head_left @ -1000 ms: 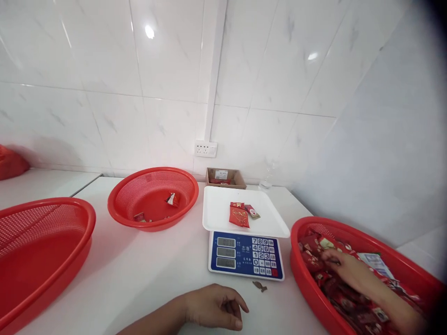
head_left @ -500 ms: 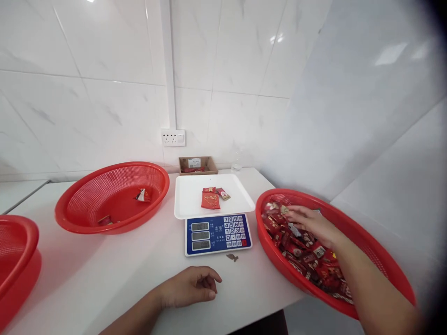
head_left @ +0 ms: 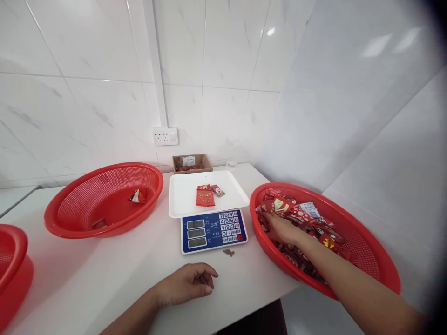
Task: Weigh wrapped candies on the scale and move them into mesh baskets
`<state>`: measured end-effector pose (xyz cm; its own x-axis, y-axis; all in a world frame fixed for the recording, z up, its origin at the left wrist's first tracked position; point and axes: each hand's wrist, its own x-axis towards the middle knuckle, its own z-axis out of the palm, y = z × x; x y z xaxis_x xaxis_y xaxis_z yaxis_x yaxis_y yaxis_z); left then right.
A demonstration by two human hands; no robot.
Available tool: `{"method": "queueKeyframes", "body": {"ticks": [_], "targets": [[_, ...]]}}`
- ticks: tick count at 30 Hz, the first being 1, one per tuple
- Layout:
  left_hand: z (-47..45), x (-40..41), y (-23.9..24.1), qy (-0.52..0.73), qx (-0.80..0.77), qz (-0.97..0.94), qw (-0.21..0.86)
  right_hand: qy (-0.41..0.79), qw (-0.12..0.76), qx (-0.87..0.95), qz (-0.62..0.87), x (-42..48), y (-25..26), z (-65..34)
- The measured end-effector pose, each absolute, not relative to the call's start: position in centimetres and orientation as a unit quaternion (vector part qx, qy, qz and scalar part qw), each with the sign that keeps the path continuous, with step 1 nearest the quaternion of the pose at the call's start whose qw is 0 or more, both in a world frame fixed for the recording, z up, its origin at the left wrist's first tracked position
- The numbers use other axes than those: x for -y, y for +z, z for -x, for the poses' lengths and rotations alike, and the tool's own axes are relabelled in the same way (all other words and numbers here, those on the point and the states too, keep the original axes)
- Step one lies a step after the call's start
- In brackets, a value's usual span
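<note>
My left hand (head_left: pixel 187 284) rests on the white table in front of a digital scale (head_left: pixel 213 231). Its fingers are loosely curled, the thumb apart from the index finger, and nothing is in it. Inside the right red basket (head_left: pixel 370 246), my right hand (head_left: pixel 280 228) reaches in among many small wrapped packets (head_left: pixel 323 232), mostly red; its fingertips are hidden there. On the scale's white tray (head_left: pixel 181 195) lie a red packet (head_left: pixel 205 197) with gold print and a smaller packet (head_left: pixel 218 190) beside it, with another partly covered behind.
Left of the scale stands a red basket (head_left: pixel 75 200) with a few packets in it. Another red basket (head_left: pixel 14 260) is cut off at the left edge. A cardboard box (head_left: pixel 206 163) sits behind the tray, by the wall. A small brownish scrap (head_left: pixel 228 252) lies before the scale.
My right hand has moved down and toward the near-left side of the basket, into the packets. The view has shifted slightly. My left hand stays in place on the table.
</note>
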<state>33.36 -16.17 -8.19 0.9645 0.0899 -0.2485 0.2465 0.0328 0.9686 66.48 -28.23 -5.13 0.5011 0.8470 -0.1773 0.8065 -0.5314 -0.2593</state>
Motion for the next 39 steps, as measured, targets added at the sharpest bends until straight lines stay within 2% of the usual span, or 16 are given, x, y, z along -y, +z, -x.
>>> {"method": "queueKeyframes", "body": {"ticks": [12,33,39], "targets": [[-33.6,16.0,-8.7,-0.052,-0.119,-0.688,0.714,0.121,0.249,0.358,0.892,30.5,-0.6,-71.0],[-33.6,16.1,-8.8,-0.051,-0.127,-0.677,0.724,0.002,0.158,0.309,0.938,30.3,0.2,-70.9],[-33.6,16.1,-8.7,-0.05,-0.135,-0.677,0.722,-0.009,0.172,0.273,0.947,30.6,0.4,-71.3]]}}
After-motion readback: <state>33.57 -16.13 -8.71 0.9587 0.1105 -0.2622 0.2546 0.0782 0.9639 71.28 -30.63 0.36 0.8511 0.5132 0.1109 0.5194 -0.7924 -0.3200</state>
